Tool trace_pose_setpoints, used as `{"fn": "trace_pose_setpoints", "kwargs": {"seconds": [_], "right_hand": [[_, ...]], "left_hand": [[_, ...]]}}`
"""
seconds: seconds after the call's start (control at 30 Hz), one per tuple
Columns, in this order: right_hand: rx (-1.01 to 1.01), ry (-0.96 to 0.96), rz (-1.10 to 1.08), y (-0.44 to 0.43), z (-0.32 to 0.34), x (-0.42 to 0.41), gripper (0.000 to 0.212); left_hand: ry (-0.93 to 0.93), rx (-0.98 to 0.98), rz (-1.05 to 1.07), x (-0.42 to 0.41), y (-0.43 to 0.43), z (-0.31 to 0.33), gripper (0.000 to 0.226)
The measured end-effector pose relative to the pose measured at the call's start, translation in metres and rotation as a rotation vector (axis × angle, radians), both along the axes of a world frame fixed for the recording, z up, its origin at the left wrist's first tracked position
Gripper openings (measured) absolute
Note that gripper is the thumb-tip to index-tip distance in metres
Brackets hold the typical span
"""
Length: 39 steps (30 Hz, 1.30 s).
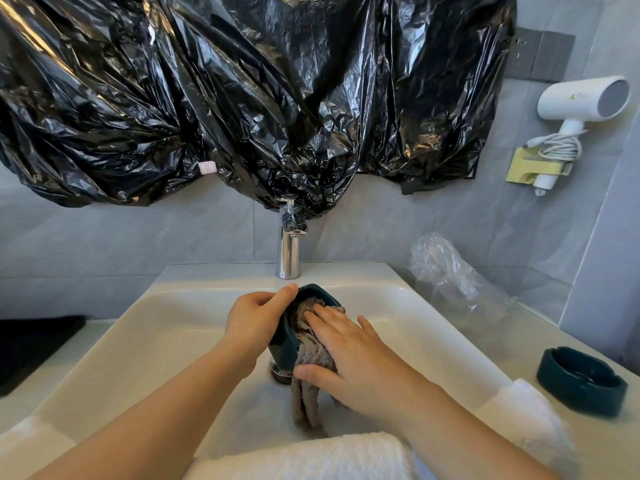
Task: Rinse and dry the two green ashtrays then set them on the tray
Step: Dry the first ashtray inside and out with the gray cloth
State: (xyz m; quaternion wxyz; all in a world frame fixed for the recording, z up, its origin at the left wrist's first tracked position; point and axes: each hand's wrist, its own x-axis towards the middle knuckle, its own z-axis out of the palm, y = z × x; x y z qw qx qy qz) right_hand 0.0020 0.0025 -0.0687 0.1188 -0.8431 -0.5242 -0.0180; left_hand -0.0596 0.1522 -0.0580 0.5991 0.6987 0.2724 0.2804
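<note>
White towel nearest, folded along the sink rim. Beyond, gripping one green ashtray in the left hand, tilted over the sink so its hollow faces right. Pressing a brown cloth inside with the right hand, fingers spread flat, presumably drying. Second ashtray parked on counter, far right.

Over the white sink, the left hand grips a dark green ashtray tipped on its side. The right hand presses a grey-brown cloth into its hollow with flat fingers, and the cloth's end hangs into the basin. The faucet stands at the sink's back edge. A second green ashtray sits upright on the table right of the sink. A white towel lies along the near edge.
</note>
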Motion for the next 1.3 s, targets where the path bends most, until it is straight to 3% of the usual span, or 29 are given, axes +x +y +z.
{"fn": "trace_pose_setpoints", "kwargs": {"seconds": [0.17,0.4,0.57,0.87,1.07,1.3], "right_hand": [[0.015,0.092,0.051,0.002,0.001,-0.001,0.081],[0.187,0.305,0.155,0.004,0.002,0.005,0.08],[0.192,0.167,0.201,0.008,-0.002,0.003,0.068],[0.395,0.229,0.189,0.01,-0.003,0.008,0.033],[0.38,0.148,0.128,0.006,-0.003,0.009,0.038],[0.315,0.082,0.225,0.005,-0.001,0.005,0.042]], "left_hand": [[0.014,0.006,-0.025,0.0,-0.001,-0.001,0.035],[0.009,-0.019,-0.051,0.001,-0.001,-0.002,0.033],[0.0,-0.056,-0.066,0.001,0.002,-0.003,0.033],[-0.008,-0.122,-0.042,0.001,0.001,0.0,0.039],[-0.009,-0.095,-0.063,0.0,-0.001,0.0,0.039],[-0.03,-0.122,-0.058,-0.001,0.003,0.001,0.037]]}}
